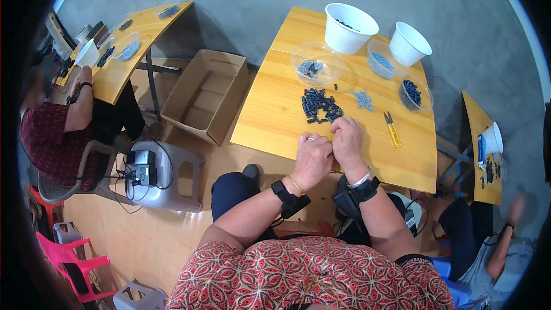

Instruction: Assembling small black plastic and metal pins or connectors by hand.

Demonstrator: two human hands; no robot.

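My left hand (313,161) and my right hand (347,141) meet at the near edge of the wooden table (261,116). Both are closed, fingertips pressed together; whatever is between them is hidden. Just beyond lies a pile of small dark cylindrical pieces (317,105), with the right fingers close to its near side. Farther right is a small heap of silvery bits (363,100), apart from the pile. A pair of yellow-handled snips (392,131) rests on the table to the right of my right hand.
Clear bowls hold silvery bits (381,64) and dark pieces (411,93). A white tub (348,37) and a white bucket (410,45) stand at the back. An open cardboard box (185,116) sits left, beside a stool (172,175). Other people work at side tables.
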